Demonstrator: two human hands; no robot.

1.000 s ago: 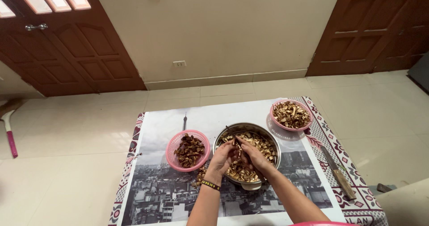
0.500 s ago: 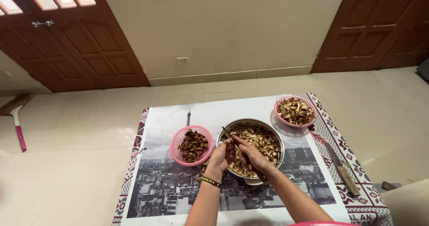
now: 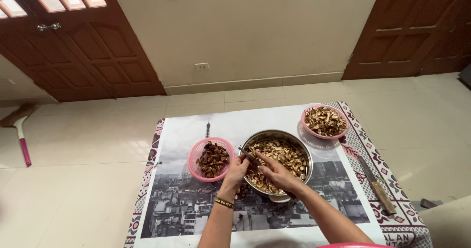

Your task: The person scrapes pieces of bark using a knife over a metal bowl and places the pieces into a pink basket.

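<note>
A round metal pot (image 3: 303,149) full of pale brown cut pieces sits on a printed cloth on the floor. Over its near left rim, my left hand (image 3: 235,172) pinches a small brown piece. My right hand (image 3: 276,172) holds a small knife (image 3: 246,153), blade pointing up-left against that piece. A pink basket (image 3: 198,151) of dark brown pieces stands just left of the pot. A second pink basket (image 3: 306,128) of pale pieces sits behind the pot at the right.
A large knife with a wooden handle (image 3: 377,185) lies on the cloth's right border. A pink-handled broom (image 3: 21,135) lies on the tiled floor at far left. Brown wooden doors (image 3: 88,52) and a wall stand beyond the cloth (image 3: 196,208).
The view has shifted slightly, so cloth and bowls sit a little further right and lower. Both hands stay over the pot's near rim, working a piece with the knife.
</note>
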